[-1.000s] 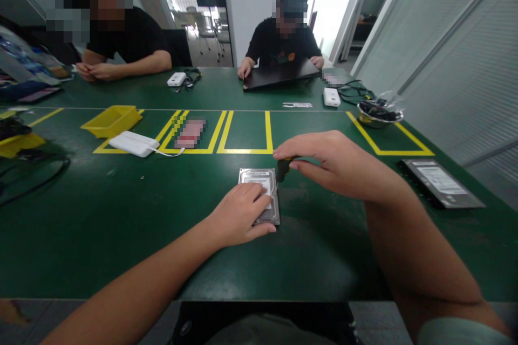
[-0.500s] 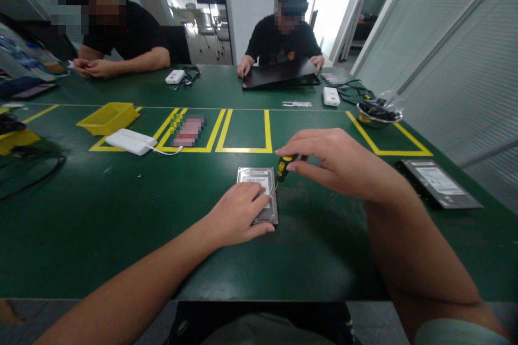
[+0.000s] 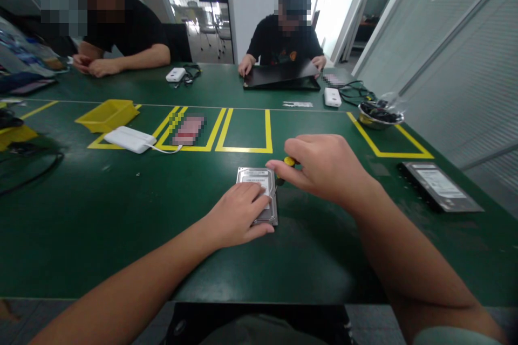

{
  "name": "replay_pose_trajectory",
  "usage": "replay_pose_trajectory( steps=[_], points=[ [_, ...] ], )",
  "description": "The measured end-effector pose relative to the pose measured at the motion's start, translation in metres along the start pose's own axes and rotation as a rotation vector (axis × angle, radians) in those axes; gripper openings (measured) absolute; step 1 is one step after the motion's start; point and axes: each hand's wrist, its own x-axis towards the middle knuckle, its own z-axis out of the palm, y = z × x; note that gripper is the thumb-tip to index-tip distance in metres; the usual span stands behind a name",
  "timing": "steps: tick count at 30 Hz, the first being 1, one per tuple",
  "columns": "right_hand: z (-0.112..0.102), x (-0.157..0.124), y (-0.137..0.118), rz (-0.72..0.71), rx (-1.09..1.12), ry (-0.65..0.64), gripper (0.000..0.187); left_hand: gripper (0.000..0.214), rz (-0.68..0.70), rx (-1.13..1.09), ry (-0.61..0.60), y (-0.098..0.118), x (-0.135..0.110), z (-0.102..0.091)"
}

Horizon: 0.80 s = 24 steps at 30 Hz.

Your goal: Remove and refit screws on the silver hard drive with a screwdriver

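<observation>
A silver hard drive point(image 3: 272, 194) with a white label lies flat on the green table. My left hand point(image 3: 238, 213) rests across its left and middle, fingers over the label and thumb at the near right corner, holding it down. Curled around a small yellow-and-black screwdriver point(image 3: 288, 161), my right hand point(image 3: 324, 167) is closed beside the drive's right edge. The fingers hide most of the handle. The screwdriver's shaft points down toward the drive's right edge; whether its tip sits in a screw I cannot tell.
At right lies another drive point(image 3: 441, 186), near a metal bowl point(image 3: 378, 123) of dark parts. A yellow bin point(image 3: 107, 115), a white power bank point(image 3: 128, 139) and a cabled phone point(image 3: 189, 130) are at left. Two people sit opposite, one holding a black panel point(image 3: 281, 76).
My right hand has turned and its fingers have curled in around the screwdriver handle, covering more of it. My left hand and the hard drive stay in place.
</observation>
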Motion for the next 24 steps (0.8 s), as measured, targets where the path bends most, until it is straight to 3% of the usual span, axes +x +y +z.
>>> replay_pose_trajectory(
  steps=[7, 12, 24],
  points=[
    [-0.005, -0.001, 0.000, 0.018, -0.020, -0.033, 0.036, 0.051, 0.006, -0.001, -0.006, 0.000, 0.000, 0.000],
    [-0.008, -0.002, 0.003, -0.020, 0.124, -0.066, 0.026, 0.052, 0.001, 0.001, -0.011, 0.000, 0.000, 0.000],
    [-0.015, -0.005, 0.013, -0.214, 0.404, -0.062, 0.029, 0.053, 0.002, 0.003, -0.005, 0.000, 0.000, 0.001]
  ],
)
